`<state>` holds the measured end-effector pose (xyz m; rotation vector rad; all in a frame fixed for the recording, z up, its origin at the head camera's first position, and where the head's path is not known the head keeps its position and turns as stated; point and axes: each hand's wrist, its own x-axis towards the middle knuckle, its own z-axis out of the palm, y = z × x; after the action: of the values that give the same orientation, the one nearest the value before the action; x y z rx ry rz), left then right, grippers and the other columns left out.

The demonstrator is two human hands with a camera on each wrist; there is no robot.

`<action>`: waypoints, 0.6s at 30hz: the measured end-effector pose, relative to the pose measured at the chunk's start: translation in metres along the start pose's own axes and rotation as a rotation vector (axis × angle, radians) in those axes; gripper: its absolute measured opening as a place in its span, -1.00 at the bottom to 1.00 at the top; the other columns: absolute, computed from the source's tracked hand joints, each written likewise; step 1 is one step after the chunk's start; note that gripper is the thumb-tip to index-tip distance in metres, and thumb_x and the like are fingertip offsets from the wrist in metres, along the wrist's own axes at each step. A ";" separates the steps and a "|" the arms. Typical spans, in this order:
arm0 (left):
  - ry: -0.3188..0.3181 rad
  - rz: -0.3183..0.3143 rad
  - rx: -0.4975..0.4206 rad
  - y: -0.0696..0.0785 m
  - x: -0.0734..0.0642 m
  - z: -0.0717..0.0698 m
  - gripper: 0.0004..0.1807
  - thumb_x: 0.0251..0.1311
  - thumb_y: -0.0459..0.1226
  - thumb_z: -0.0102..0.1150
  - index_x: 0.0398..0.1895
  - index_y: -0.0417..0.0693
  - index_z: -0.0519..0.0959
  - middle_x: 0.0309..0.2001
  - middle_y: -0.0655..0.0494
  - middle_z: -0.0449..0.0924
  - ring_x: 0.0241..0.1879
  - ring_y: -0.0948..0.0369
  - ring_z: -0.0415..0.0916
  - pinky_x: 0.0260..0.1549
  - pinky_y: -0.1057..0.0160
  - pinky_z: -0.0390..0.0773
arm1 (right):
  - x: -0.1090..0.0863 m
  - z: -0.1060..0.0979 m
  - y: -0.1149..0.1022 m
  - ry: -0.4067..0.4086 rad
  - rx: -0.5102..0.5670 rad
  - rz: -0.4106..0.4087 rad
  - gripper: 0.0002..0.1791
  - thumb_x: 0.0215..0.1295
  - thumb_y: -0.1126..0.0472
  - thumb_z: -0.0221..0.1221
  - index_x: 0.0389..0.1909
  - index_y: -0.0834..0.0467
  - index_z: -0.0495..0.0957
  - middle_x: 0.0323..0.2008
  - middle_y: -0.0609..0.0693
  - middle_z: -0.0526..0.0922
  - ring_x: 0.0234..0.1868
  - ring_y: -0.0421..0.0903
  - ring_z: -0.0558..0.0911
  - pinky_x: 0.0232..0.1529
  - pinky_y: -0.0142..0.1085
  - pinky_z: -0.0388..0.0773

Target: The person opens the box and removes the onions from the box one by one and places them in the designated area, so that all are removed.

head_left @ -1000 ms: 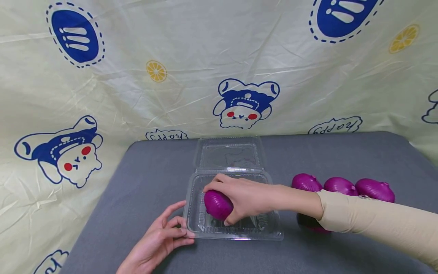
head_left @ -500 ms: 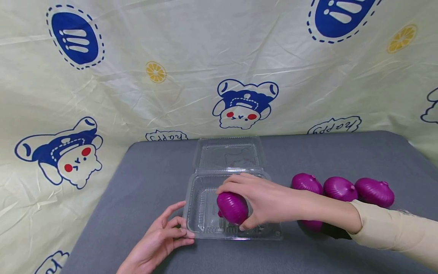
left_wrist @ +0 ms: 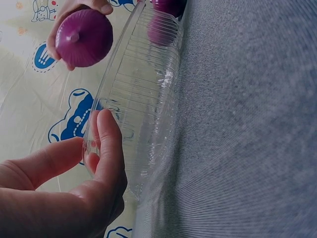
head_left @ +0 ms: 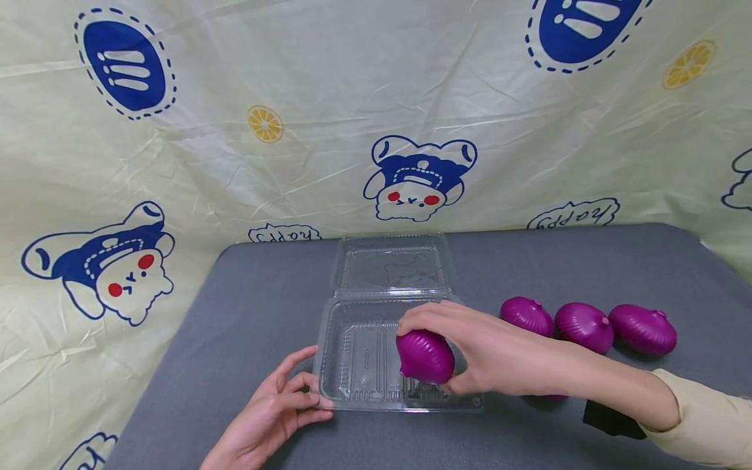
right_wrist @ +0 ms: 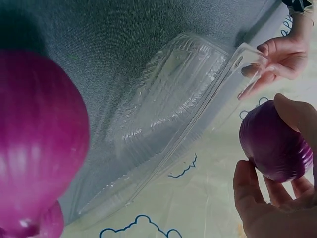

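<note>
My right hand grips a purple-red onion, thumb below and fingers over the top. Hand and onion are above the right part of a clear plastic clamshell container. In the left wrist view the held onion shows apart from the container's rim. My left hand pinches the container's left rim near its front corner. The left wrist view has the thumb and fingers on either side of that rim. The container's lid is folded back, away from me.
To the right stand three more onions in a row: one on the left, one in the middle, one on the right. Another onion is mostly hidden under my right forearm. A patterned cloth hangs behind the grey tabletop.
My right hand has moved to the right with the onion, from over the container's left-middle to its right part. My left hand has stayed at the rim.
</note>
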<state>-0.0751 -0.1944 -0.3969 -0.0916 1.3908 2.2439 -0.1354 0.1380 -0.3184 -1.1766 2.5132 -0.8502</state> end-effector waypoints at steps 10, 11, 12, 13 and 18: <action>-0.011 -0.004 0.001 -0.001 -0.001 -0.001 -0.14 0.18 -0.61 0.04 0.50 -0.08 -0.06 -0.22 0.02 0.43 -0.17 0.01 0.62 0.02 0.02 0.55 | -0.027 0.001 0.002 0.043 0.070 0.150 -0.09 -0.15 0.09 0.56 0.24 -0.33 0.29 0.14 -0.26 0.43 0.06 -0.11 0.51 -0.22 -0.20 0.67; -0.012 -0.003 0.004 -0.001 -0.001 -0.001 -0.14 0.18 -0.61 0.04 0.50 -0.08 -0.06 -0.22 0.02 0.42 -0.17 0.01 0.61 0.02 0.02 0.55 | -0.030 0.001 0.003 0.050 0.079 0.162 -0.08 -0.17 0.06 0.57 0.24 -0.32 0.29 0.14 -0.24 0.44 0.06 -0.09 0.52 -0.23 -0.18 0.68; -0.013 -0.003 0.005 -0.001 -0.001 -0.001 -0.14 0.19 -0.61 0.04 0.50 -0.07 -0.07 -0.23 0.02 0.42 -0.17 0.01 0.61 0.02 0.02 0.55 | -0.033 0.000 0.003 0.054 0.096 0.177 -0.07 -0.18 0.05 0.58 0.24 -0.32 0.29 0.14 -0.22 0.44 0.07 -0.06 0.51 -0.24 -0.17 0.68; -0.013 -0.005 0.002 0.000 -0.001 -0.001 -0.14 0.19 -0.60 0.05 0.50 -0.07 -0.07 -0.23 0.02 0.42 -0.17 0.01 0.61 0.02 0.02 0.55 | -0.036 0.000 0.004 0.056 0.107 0.189 -0.07 -0.18 0.03 0.58 0.24 -0.32 0.28 0.13 -0.21 0.44 0.07 -0.04 0.51 -0.25 -0.17 0.68; -0.013 -0.015 -0.010 0.000 0.000 0.000 -0.12 0.22 -0.60 0.02 0.52 -0.03 -0.11 -0.25 0.02 0.40 -0.16 0.00 0.61 0.01 0.01 0.55 | -0.050 -0.001 0.007 0.090 0.134 0.202 -0.07 -0.19 -0.03 0.57 0.25 -0.34 0.28 0.14 -0.18 0.43 0.09 0.02 0.51 -0.28 -0.19 0.68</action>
<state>-0.0753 -0.1949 -0.3968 -0.0900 1.3672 2.2356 -0.1072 0.1800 -0.3234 -0.8445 2.5452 -1.0188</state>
